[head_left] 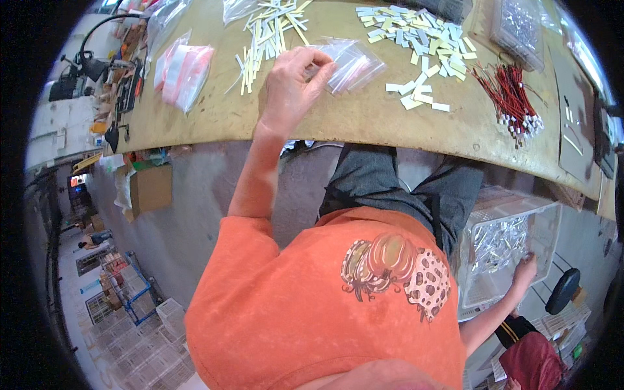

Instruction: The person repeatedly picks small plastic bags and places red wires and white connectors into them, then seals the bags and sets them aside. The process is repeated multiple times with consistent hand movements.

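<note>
My left hand (298, 79) is over the table with thumb and fingers drawn together at the edge of a small stack of clear plastic bags (356, 67); it appears to pinch one of them. Far down on the right, my right hand (525, 268) reaches into a translucent plastic bin (478, 298) beside my leg. Its fingers are small and partly hidden, so what they hold does not show. Inside the bin lie many small clear packets (499, 244) with pale contents.
On the table (227, 120) lie pale strips (276, 29), small white and yellow pieces (422, 39), red wires with white connectors (513, 97) and pink-striped bags (185, 75). A clear box (517, 32) stands far right. Another person's dark red sleeve (532, 364) shows lower right.
</note>
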`<state>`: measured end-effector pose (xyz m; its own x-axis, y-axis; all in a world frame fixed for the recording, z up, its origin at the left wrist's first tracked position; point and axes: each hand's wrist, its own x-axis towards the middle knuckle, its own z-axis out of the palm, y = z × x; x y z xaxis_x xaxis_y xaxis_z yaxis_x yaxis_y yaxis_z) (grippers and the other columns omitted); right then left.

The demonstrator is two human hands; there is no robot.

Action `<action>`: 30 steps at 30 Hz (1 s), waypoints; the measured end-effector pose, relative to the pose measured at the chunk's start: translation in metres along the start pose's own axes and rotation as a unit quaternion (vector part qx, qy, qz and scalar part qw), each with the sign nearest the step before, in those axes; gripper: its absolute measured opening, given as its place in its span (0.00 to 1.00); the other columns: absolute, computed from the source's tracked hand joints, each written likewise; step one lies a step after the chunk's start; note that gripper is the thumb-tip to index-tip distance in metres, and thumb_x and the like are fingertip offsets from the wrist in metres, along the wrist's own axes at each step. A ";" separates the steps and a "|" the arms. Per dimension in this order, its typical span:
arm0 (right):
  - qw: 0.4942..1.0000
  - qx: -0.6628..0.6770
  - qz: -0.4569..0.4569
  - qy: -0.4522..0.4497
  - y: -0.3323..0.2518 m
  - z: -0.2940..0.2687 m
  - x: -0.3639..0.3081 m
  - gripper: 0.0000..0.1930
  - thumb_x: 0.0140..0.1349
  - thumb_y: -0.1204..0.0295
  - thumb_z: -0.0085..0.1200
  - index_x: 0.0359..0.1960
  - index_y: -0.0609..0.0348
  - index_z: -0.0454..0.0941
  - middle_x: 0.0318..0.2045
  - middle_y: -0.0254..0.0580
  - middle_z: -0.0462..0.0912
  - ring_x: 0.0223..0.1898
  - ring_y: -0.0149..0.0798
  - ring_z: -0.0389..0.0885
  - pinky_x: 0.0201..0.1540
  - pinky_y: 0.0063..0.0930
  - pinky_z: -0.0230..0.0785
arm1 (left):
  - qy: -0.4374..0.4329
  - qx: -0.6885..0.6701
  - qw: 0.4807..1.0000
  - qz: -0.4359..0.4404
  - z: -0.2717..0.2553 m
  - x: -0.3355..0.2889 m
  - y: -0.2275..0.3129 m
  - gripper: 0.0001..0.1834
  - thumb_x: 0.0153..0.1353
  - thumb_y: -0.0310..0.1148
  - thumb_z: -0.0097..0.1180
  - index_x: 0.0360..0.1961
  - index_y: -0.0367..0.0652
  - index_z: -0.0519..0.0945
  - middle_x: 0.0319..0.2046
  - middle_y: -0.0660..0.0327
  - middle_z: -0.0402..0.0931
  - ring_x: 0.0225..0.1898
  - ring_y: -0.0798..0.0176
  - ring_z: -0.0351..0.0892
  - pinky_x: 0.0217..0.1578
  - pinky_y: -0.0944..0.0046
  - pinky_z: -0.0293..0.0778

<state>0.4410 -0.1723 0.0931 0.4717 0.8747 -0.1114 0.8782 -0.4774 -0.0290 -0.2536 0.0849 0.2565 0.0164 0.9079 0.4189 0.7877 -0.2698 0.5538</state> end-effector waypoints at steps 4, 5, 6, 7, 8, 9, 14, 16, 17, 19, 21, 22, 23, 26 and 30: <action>0.995 -0.064 -0.006 -0.070 0.010 0.014 0.001 0.14 0.66 0.72 0.52 0.50 0.61 0.82 0.44 0.62 0.85 0.47 0.65 0.83 0.49 0.55 0.74 | -0.026 0.055 0.997 0.038 0.000 0.002 -0.010 0.07 0.60 0.28 0.70 0.37 0.38 0.85 0.31 0.63 0.82 0.30 0.72 0.77 0.34 0.69 0.76; 0.994 -0.034 -0.021 -0.097 -0.022 0.001 -0.002 0.14 0.66 0.70 0.52 0.49 0.61 0.82 0.43 0.63 0.85 0.47 0.65 0.83 0.49 0.55 0.74 | -0.036 0.048 0.998 0.026 0.002 0.001 -0.009 0.08 0.59 0.28 0.70 0.36 0.38 0.85 0.31 0.63 0.82 0.30 0.72 0.77 0.34 0.69 0.76; 0.993 0.033 -0.021 -0.115 -0.064 -0.017 -0.002 0.13 0.68 0.71 0.50 0.46 0.65 0.82 0.42 0.63 0.85 0.49 0.66 0.82 0.50 0.51 0.73 | -0.047 0.027 0.999 -0.009 0.002 -0.001 -0.011 0.08 0.59 0.29 0.70 0.36 0.38 0.85 0.31 0.64 0.82 0.30 0.73 0.77 0.34 0.69 0.75; 0.990 0.042 -0.055 -0.120 -0.086 -0.024 -0.001 0.12 0.67 0.70 0.51 0.45 0.63 0.84 0.40 0.64 0.85 0.46 0.65 0.84 0.47 0.52 0.75 | -0.060 0.002 0.997 -0.040 0.003 -0.001 -0.014 0.08 0.59 0.29 0.70 0.36 0.38 0.85 0.30 0.64 0.82 0.30 0.73 0.76 0.34 0.69 0.75; 0.988 0.054 -0.044 -0.137 -0.136 -0.049 -0.004 0.13 0.69 0.70 0.50 0.45 0.64 0.84 0.40 0.64 0.85 0.46 0.65 0.84 0.47 0.49 0.75 | -0.070 -0.019 0.995 -0.072 0.003 -0.002 -0.016 0.08 0.59 0.29 0.70 0.36 0.38 0.85 0.30 0.65 0.81 0.30 0.74 0.76 0.33 0.70 0.74; 0.979 0.124 -0.066 -0.149 -0.165 -0.061 -0.006 0.13 0.70 0.70 0.50 0.47 0.65 0.83 0.40 0.64 0.85 0.46 0.64 0.84 0.48 0.46 0.75 | -0.066 -0.025 0.994 -0.080 0.003 -0.002 -0.016 0.08 0.60 0.30 0.70 0.36 0.38 0.85 0.30 0.63 0.82 0.30 0.72 0.78 0.34 0.68 0.75; 0.900 0.296 -0.217 -0.236 -0.284 -0.098 -0.018 0.12 0.70 0.79 0.46 0.46 0.67 0.83 0.40 0.57 0.88 0.44 0.49 0.88 0.50 0.36 0.77 | -0.026 -0.098 0.981 -0.166 0.002 -0.005 -0.012 0.07 0.65 0.31 0.66 0.39 0.38 0.86 0.31 0.65 0.83 0.32 0.73 0.80 0.36 0.69 0.77; 0.864 0.317 -0.297 -0.253 -0.323 -0.114 -0.028 0.09 0.70 0.81 0.48 0.44 0.67 0.82 0.36 0.45 0.89 0.40 0.36 0.87 0.46 0.31 0.78 | 0.062 -0.246 0.949 -0.188 0.000 -0.005 -0.021 0.07 0.67 0.31 0.65 0.40 0.38 0.86 0.32 0.69 0.83 0.33 0.75 0.79 0.37 0.71 0.75; 0.845 0.343 -0.306 -0.272 -0.341 -0.122 -0.033 0.08 0.70 0.82 0.49 0.43 0.67 0.82 0.35 0.44 0.89 0.38 0.34 0.87 0.45 0.29 0.78 | 0.106 -0.318 0.921 -0.198 -0.002 -0.005 -0.030 0.07 0.68 0.31 0.64 0.40 0.38 0.86 0.33 0.70 0.82 0.34 0.77 0.78 0.37 0.72 0.75; 0.805 0.397 -0.319 -0.306 -0.374 -0.135 -0.041 0.06 0.70 0.82 0.52 0.42 0.67 0.82 0.34 0.41 0.89 0.36 0.30 0.86 0.42 0.26 0.78 | 0.201 -0.365 0.889 -0.189 -0.004 -0.003 -0.035 0.04 0.69 0.29 0.63 0.39 0.40 0.85 0.34 0.72 0.81 0.35 0.78 0.75 0.38 0.73 0.73; 0.781 0.467 -0.305 -0.282 -0.395 -0.132 -0.049 0.04 0.70 0.80 0.56 0.40 0.66 0.82 0.32 0.38 0.89 0.34 0.26 0.86 0.40 0.22 0.78 | 0.240 -0.344 0.897 -0.138 -0.003 -0.008 -0.009 0.03 0.69 0.28 0.63 0.37 0.40 0.84 0.34 0.72 0.81 0.34 0.79 0.74 0.36 0.73 0.72; 0.758 0.521 -0.268 -0.286 -0.406 -0.134 -0.054 0.04 0.71 0.78 0.57 0.40 0.67 0.82 0.31 0.37 0.88 0.33 0.25 0.85 0.38 0.21 0.78 | 0.177 -0.309 0.924 -0.142 -0.002 -0.018 0.011 0.02 0.67 0.26 0.63 0.36 0.41 0.84 0.33 0.71 0.81 0.34 0.78 0.75 0.36 0.73 0.72; 0.741 0.549 -0.258 -0.287 -0.417 -0.139 -0.057 0.06 0.71 0.76 0.58 0.41 0.67 0.84 0.33 0.39 0.89 0.34 0.27 0.86 0.35 0.20 0.77 | 0.135 -0.265 0.951 -0.080 0.003 -0.027 0.029 0.02 0.65 0.24 0.65 0.35 0.41 0.83 0.32 0.69 0.80 0.33 0.76 0.76 0.35 0.73 0.72; 0.698 0.605 -0.206 -0.325 -0.436 -0.151 -0.056 0.09 0.71 0.72 0.59 0.45 0.66 0.84 0.36 0.42 0.90 0.33 0.29 0.87 0.31 0.17 0.73 | 0.021 -0.204 0.977 0.064 0.018 -0.048 0.069 0.05 0.59 0.20 0.67 0.33 0.40 0.82 0.30 0.61 0.80 0.30 0.68 0.78 0.33 0.71 0.76; 0.640 0.651 -0.207 -0.353 -0.436 -0.146 -0.051 0.08 0.73 0.73 0.57 0.46 0.64 0.84 0.36 0.37 0.89 0.33 0.26 0.87 0.29 0.16 0.73 | -0.066 -0.210 0.969 0.112 0.031 -0.062 0.093 0.08 0.53 0.19 0.68 0.31 0.40 0.81 0.29 0.59 0.79 0.28 0.58 0.79 0.29 0.61 0.75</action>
<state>0.0452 0.0035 0.2563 -0.3363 0.9121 -0.2343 -0.1097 -0.2850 -0.9522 -0.1624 0.0135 0.2592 0.2582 0.8373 0.4820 0.4362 -0.5462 0.7151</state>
